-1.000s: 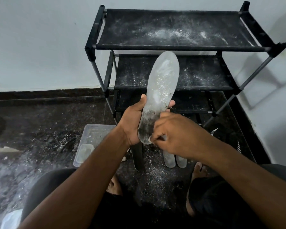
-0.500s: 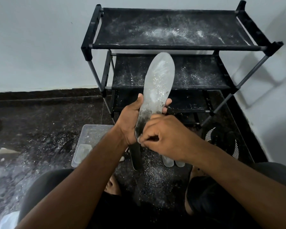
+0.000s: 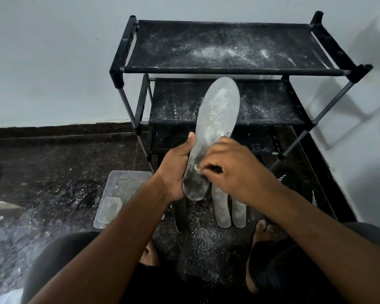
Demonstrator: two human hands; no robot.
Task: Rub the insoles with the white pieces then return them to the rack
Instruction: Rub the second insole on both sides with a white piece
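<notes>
My left hand (image 3: 175, 170) grips a pale, powder-streaked insole (image 3: 215, 119) by its lower half and holds it upright in front of the black rack (image 3: 226, 70). My right hand (image 3: 233, 170) pinches a small white piece (image 3: 196, 169) against the insole's lower face. Two more pale insoles (image 3: 225, 210) lie side by side on the dark floor below my hands. A dark insole (image 3: 180, 213) lies to their left, partly hidden by my left wrist.
A clear plastic box (image 3: 123, 187) with a smaller lid or tray inside sits on the floor left of my arm. White powder dusts the rack shelves and the floor. My bare feet and knees frame the bottom. A dark shoe (image 3: 294, 185) sits right of the rack.
My right hand has slid up the insole from its heel end toward the middle, rubbing the white piece along it. The left hand keeps the same hold.
</notes>
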